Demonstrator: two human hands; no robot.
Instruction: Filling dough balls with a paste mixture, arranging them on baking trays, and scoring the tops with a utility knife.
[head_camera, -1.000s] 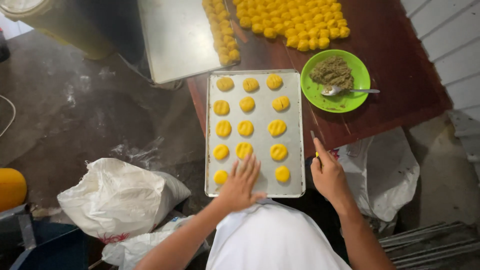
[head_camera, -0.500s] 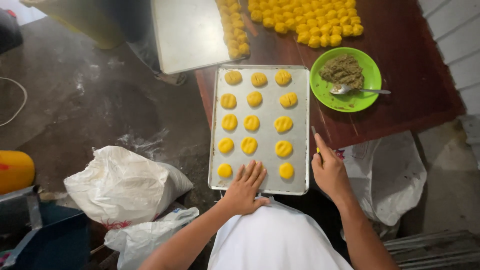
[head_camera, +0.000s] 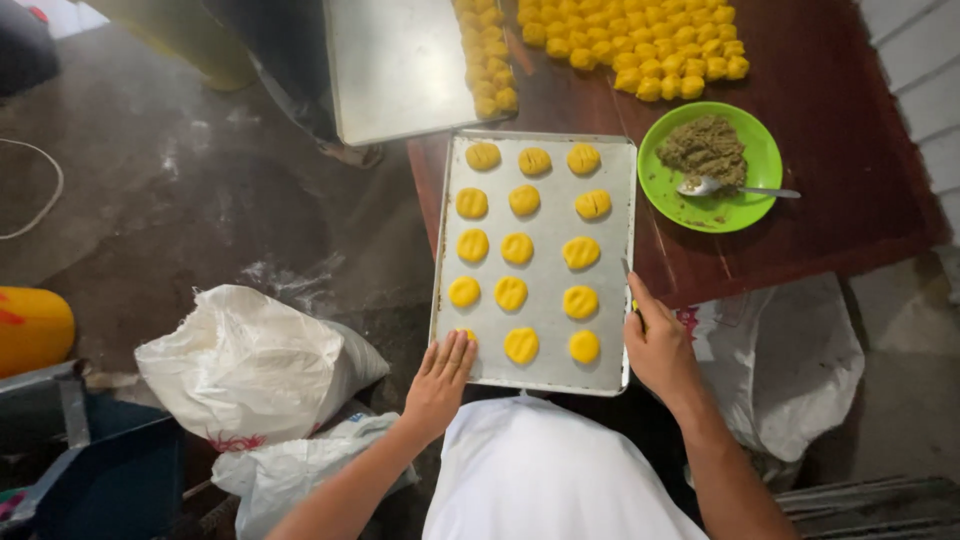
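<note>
Head view: left hand (head_camera: 440, 380) lies flat, fingers spread, grip wide, on the near left corner of the tray (head_camera: 545, 370), touching a yellow cookie (head_camera: 466, 334). Right hand (head_camera: 658, 348) pinches a thin tool (head_camera: 632, 295) at the tray's right edge. Green plate (head_camera: 735, 212) far right on the worktop (head_camera: 850, 180).

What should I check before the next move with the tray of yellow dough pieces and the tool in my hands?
1. Left hand flat on the tray's near left corner: ok.
2. Right hand grips a thin tool at the tray's right edge: ok.
3. Tray fully on the table: not ok, near end overhangs.
4. Dough pieces spaced apart: ok.
5. Green plate clear of tray: ok.
</note>
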